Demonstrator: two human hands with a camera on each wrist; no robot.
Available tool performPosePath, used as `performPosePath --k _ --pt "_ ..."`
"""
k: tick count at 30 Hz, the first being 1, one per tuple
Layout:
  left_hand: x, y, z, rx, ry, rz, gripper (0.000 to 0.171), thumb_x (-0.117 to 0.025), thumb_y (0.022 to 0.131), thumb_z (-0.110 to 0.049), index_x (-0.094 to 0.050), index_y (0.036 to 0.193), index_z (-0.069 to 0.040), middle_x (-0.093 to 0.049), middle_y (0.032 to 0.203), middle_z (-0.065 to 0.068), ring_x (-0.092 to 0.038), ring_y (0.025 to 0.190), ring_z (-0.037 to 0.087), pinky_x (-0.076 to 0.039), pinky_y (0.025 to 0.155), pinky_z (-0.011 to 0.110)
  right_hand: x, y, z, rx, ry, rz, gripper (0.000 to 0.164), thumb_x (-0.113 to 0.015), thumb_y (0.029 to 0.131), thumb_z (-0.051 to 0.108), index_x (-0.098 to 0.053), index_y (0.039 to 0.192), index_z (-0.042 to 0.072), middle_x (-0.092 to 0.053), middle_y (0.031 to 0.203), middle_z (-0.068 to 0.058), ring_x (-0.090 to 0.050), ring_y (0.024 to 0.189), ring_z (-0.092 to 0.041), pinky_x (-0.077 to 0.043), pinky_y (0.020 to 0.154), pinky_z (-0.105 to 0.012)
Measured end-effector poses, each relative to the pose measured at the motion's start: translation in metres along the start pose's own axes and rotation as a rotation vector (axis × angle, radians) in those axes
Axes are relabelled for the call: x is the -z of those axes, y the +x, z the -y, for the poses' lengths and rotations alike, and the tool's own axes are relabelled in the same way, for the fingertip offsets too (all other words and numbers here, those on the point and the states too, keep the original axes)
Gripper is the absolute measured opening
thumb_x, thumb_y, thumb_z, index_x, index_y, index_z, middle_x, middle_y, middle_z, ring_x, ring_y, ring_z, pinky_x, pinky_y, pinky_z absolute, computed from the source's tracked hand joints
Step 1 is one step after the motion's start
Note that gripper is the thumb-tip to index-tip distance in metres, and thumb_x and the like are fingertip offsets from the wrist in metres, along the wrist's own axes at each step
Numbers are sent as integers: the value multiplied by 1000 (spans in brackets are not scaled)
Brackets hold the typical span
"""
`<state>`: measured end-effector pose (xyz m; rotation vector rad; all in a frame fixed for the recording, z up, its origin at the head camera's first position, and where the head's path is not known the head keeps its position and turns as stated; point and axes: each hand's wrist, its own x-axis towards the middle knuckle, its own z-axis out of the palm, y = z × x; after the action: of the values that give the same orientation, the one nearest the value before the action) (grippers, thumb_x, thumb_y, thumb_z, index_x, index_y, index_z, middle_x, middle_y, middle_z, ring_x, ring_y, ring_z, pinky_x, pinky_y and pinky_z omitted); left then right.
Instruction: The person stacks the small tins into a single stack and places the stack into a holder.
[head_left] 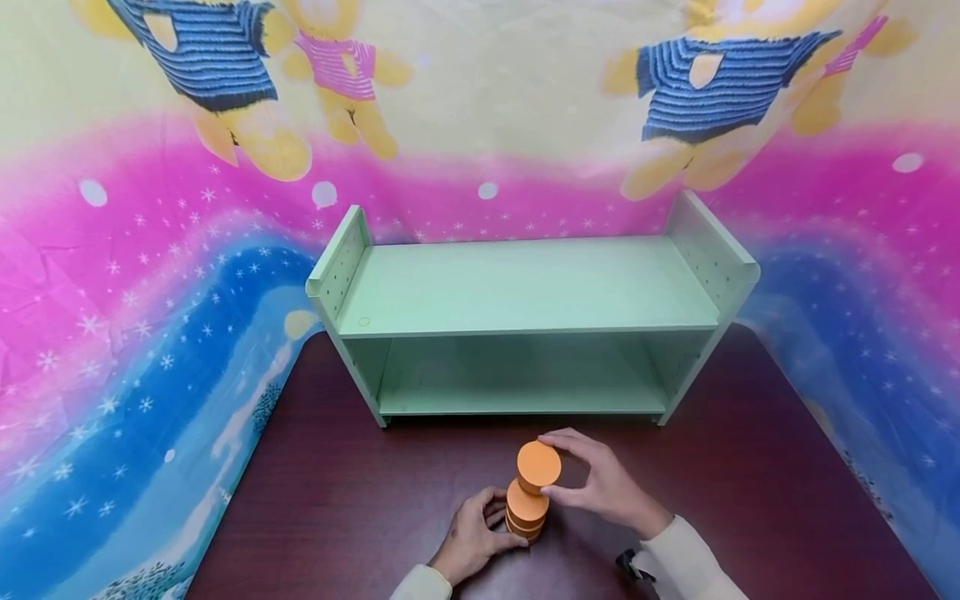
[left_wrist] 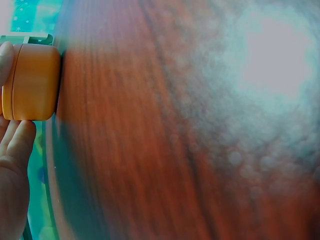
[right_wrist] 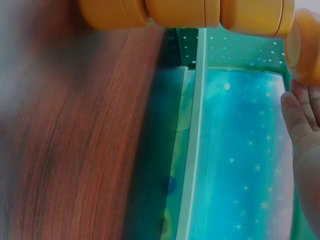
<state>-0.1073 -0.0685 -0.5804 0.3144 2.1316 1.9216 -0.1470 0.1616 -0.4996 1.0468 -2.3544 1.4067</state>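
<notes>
A stack of round orange lidded containers (head_left: 527, 507) stands on the table, its lower part between the thumb and fingers of my left hand (head_left: 471, 537). In the left wrist view, fingertips touch the smooth side of one orange container (left_wrist: 36, 82). My right hand (head_left: 606, 485) holds another orange container (head_left: 538, 465) by its edges, thumb on the near side and fingers on the far side. It overlaps the stack's top in the head view. From the right wrist, this held container (right_wrist: 306, 47) looks tilted at the end of the row, beside the top stacked one (right_wrist: 252, 16).
Behind the hands, a pale green two-tier shelf (head_left: 525, 287) with raised side panels stands on the dark red-brown table (head_left: 315, 500). A cloth backdrop (head_left: 480, 100) with bears and snowflakes surrounds the table. A dark object (head_left: 633, 565) shows at the right cuff.
</notes>
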Motion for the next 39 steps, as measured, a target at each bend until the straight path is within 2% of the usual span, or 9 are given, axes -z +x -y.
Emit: performPosePath --k 4,8,11,15,20,26,39 --pt "0 1 1 8 4 -2 56 -89 69 4 -62 117 -1 -66 120 9 -64 114 23 -53 96 27 -2 0 3 30 24 0 63 -90 68 -1 -62 125 -4 -65 118 -14 -62 109 -20 -55 93 -29" --pt "0 1 0 14 4 -5 55 -89 69 4 -62 117 -1 -66 119 9 -64 114 23 -54 96 27 1 4 20 58 59 -1 61 -88 67 -7 -62 123 -8 -64 115 -16 -62 109 -18 -56 93 -31" --pt "0 0 0 -6 5 -4 55 -89 68 5 -62 116 -1 -67 118 9 -65 113 22 -53 95 26 3 8 33 66 84 2 60 -86 67 -10 -61 121 -11 -64 114 -18 -62 108 -19 -56 93 -30" --pt "0 -1 0 -29 3 -5 55 -89 68 6 -62 116 0 -67 118 10 -65 113 22 -53 95 26 -2 2 21 55 115 16 62 -87 68 -9 -60 124 -9 -64 116 -19 -62 109 -21 -53 96 -25" --pt "0 -1 0 -23 -9 -7 55 -88 68 6 -62 116 0 -68 119 11 -65 113 22 -53 96 26 -7 -5 7 23 145 39 64 -88 73 -1 -59 130 -2 -63 122 -15 -61 113 -19 -52 98 -23" --pt "0 0 1 -29 -3 -9 55 -88 68 7 -63 115 -1 -68 119 11 -65 113 22 -53 96 27 -6 -6 9 -38 199 63 61 -87 78 8 -60 132 6 -63 125 -7 -61 115 -17 -51 100 -25" --pt "1 0 2 -44 12 2 54 -89 68 3 -63 115 -1 -68 118 10 -65 112 20 -53 95 27 -9 -8 12 -19 184 76 57 -84 82 11 -59 133 5 -62 124 -7 -61 113 -18 -52 98 -25"
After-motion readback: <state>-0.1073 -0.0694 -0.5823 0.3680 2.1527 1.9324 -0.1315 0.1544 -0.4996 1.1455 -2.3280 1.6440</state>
